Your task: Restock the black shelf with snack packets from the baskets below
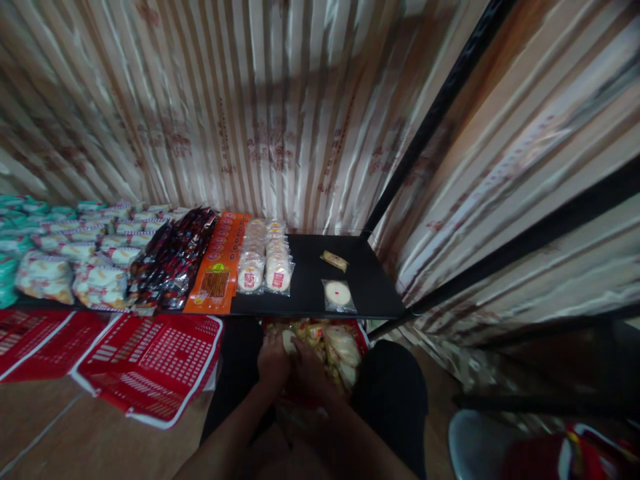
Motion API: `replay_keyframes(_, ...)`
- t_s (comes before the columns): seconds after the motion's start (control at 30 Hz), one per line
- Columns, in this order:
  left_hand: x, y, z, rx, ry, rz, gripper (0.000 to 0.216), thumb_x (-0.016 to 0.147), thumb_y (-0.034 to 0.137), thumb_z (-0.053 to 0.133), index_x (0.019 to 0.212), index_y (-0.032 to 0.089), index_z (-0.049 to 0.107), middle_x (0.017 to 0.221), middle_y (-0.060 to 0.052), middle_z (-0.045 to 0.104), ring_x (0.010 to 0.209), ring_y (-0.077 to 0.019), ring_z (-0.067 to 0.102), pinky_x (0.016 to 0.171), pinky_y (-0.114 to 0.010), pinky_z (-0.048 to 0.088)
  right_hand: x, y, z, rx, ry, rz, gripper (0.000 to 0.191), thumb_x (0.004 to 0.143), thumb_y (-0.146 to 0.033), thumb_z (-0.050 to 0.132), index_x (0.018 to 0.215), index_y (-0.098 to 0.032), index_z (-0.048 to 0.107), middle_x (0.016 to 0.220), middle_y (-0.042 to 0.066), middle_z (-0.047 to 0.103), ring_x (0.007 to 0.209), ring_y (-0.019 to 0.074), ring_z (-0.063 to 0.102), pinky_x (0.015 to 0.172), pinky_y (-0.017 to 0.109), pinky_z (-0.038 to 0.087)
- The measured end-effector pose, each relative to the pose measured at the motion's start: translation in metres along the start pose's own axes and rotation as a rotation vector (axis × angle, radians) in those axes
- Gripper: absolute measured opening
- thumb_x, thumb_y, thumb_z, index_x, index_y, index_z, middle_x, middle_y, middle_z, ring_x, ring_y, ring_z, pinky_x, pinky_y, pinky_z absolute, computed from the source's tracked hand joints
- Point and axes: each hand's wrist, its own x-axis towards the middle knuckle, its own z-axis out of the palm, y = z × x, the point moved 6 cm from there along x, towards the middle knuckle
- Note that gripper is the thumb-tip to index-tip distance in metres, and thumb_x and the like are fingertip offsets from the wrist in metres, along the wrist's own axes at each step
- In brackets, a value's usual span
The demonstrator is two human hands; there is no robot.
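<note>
My left hand (273, 360) and my right hand (307, 368) are close together over a red basket (365, 333) between my knees. Both have their fingers closed around the edges of a pale round packaged cake (289, 342), which is partly covered by them. More flat round cakes in clear wrappers (344, 350) lie in the basket beside yellowish small packets (316, 333). Beyond the hands, two rows of wrapped round cakes (278, 277) stand on a black shelf (310, 301). One single wrapped cake (339, 293) lies flat further right, with a small tan packet (334, 260) behind it.
Left along the shelf are an orange snack pack (215, 267), dark shiny packets (173, 263), white bagged snacks (103, 283) and green packs (7, 277). Red baskets (160, 353) sit below. Black metal posts (425, 123) rise at the right before a striped curtain (300, 100).
</note>
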Motion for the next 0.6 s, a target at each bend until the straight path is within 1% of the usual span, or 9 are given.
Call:
replay_keyframes(0.1, -0.002, 0.003, 0.003, -0.083, -0.032, 0.006, 0.04, 0.081, 0.007, 0.037, 0.115, 0.008, 0.058, 0.108, -0.013, 0.064, 0.101, -0.023, 0.056, 0.093, -0.034, 0.042, -0.003, 0.004, 0.008, 0.092, -0.024, 0.017, 0.045, 0.075, -0.022, 0.046, 0.117, -0.015, 0.059, 0.123, 0.016, 0.058, 0.116, 0.0265, 0.052, 0.101, 0.045, 0.037)
replay_keyframes(0.17, -0.004, 0.005, 0.006, -0.186, -0.049, 0.015, 0.041, 0.081, 0.007, 0.034, 0.116, 0.008, 0.057, 0.108, -0.012, 0.064, 0.102, -0.0219, 0.056, 0.095, -0.034, 0.041, -0.004, 0.007, 0.009, 0.158, -0.018, -0.004, 0.046, 0.073, -0.026, 0.048, 0.116, -0.016, 0.059, 0.121, 0.015, 0.059, 0.115, 0.0265, 0.053, 0.1, 0.045, 0.038)
replay_keyframes(0.27, -0.007, 0.008, 0.015, -0.396, -0.092, 0.021, 0.043, 0.082, 0.008, 0.03, 0.116, 0.01, 0.056, 0.109, -0.012, 0.063, 0.104, -0.0182, 0.056, 0.096, -0.031, 0.042, -0.005, 0.013, 0.005, 0.234, 0.014, -0.028, 0.043, 0.072, -0.031, 0.051, 0.112, -0.018, 0.061, 0.115, 0.014, 0.063, 0.109, 0.0258, 0.056, 0.097, 0.044, 0.042)
replay_keyframes(0.37, -0.01, 0.011, 0.022, -0.561, -0.099, 0.001, 0.04, 0.084, 0.012, 0.028, 0.111, 0.009, 0.057, 0.107, -0.013, 0.062, 0.102, -0.0171, 0.057, 0.094, -0.031, 0.043, -0.007, 0.018, 0.0, 0.25, 0.036, 0.0, 0.041, 0.074, -0.034, 0.05, 0.111, -0.018, 0.061, 0.11, 0.013, 0.065, 0.102, 0.0246, 0.061, 0.09, 0.041, 0.047)
replay_keyframes(0.47, -0.012, 0.014, 0.024, -0.626, -0.103, -0.005, 0.038, 0.085, 0.016, 0.029, 0.108, 0.012, 0.058, 0.104, -0.012, 0.062, 0.099, -0.0168, 0.058, 0.092, -0.032, 0.045, -0.008, 0.018, -0.007, 0.23, 0.04, 0.029, 0.038, 0.079, -0.035, 0.045, 0.108, -0.018, 0.062, 0.099, 0.012, 0.069, 0.091, 0.0228, 0.064, 0.083, 0.037, 0.049)
replay_keyframes(0.53, -0.012, 0.015, 0.024, -0.635, -0.107, -0.003, 0.037, 0.082, 0.014, 0.032, 0.108, 0.014, 0.058, 0.105, -0.01, 0.062, 0.099, -0.0164, 0.058, 0.092, -0.032, 0.045, -0.009, 0.015, -0.016, 0.2, 0.065, 0.05, 0.036, 0.08, -0.034, 0.042, 0.105, -0.017, 0.063, 0.091, 0.011, 0.07, 0.084, 0.0226, 0.065, 0.079, 0.037, 0.049)
replay_keyframes(0.6, -0.012, 0.013, 0.022, -0.609, -0.082, -0.02, 0.039, 0.078, 0.01, 0.034, 0.109, 0.014, 0.058, 0.108, -0.011, 0.061, 0.101, -0.0171, 0.058, 0.094, -0.033, 0.044, -0.008, 0.012, -0.028, 0.178, 0.112, 0.066, 0.033, 0.08, -0.03, 0.042, 0.1, -0.017, 0.065, 0.087, 0.011, 0.071, 0.081, 0.0221, 0.065, 0.078, 0.036, 0.049)
